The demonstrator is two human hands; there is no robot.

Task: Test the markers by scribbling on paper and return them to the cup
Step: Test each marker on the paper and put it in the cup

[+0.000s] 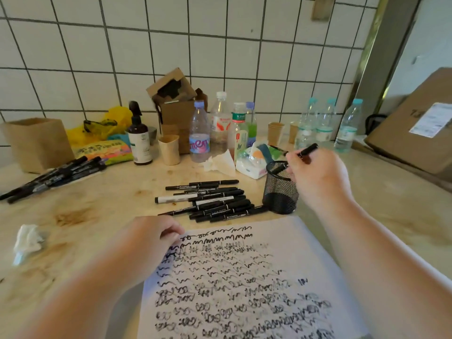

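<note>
A white sheet of paper (pixel 244 285) covered in black scribbles lies in front of me. My left hand (pixel 151 237) rests on its top left corner, fingers curled on the sheet. My right hand (pixel 315 174) grips a black marker (pixel 308 150) and holds it tilted over the rim of the black mesh cup (pixel 280 192), which stands just beyond the paper's top right corner. The marker's lower end is hidden behind my fingers. A pile of several black markers (pixel 210 200) lies left of the cup.
A second bunch of black markers (pixel 56 176) lies at the far left by a brown paper bag (pixel 36 143). Bottles (pixel 199 133), paper cups (pixel 168 149), tissues (pixel 252 162) and cardboard boxes (pixel 413 126) crowd the back along the tiled wall. A crumpled tissue (pixel 27 241) lies left.
</note>
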